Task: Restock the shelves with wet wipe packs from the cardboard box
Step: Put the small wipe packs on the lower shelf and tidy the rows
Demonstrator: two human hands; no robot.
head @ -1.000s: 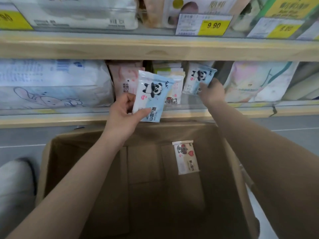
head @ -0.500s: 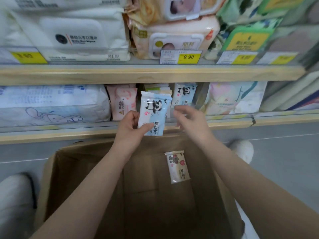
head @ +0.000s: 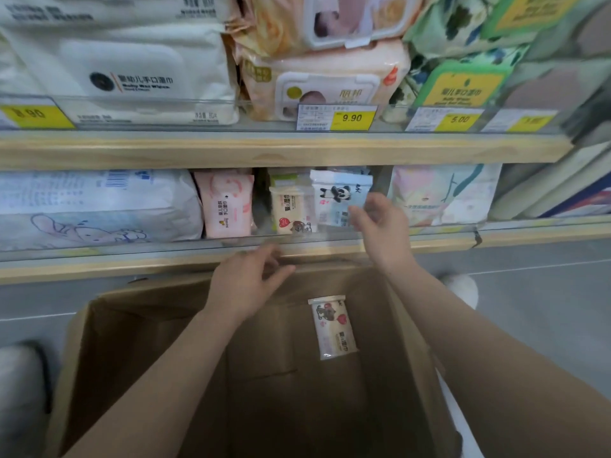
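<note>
Down in the cardboard box point(head: 109, 342), one wet wipe pack point(head: 332, 327) lies flat on the bottom near the far wall, cream with a small bear and red hearts. On the lower shelf point(head: 99, 271), the panda pack point(head: 340, 196) stands upright behind the clear front lip, just beside a cream bear pack point(head: 291, 209); a pink pack point(head: 226, 203) stands to their left. My right hand point(head: 380, 223) is at the panda pack, fingers loosely bent, tips at its lower right edge; whether they actually pinch it I cannot tell. My left hand point(head: 251, 282) hovers over the box's far rim, fingers slack and spread, holding nothing. Above, the upper shelf point(head: 281, 150) carries larger wipe packs and a yellow price tag point(head: 350, 118) reading 9.90.
</note>
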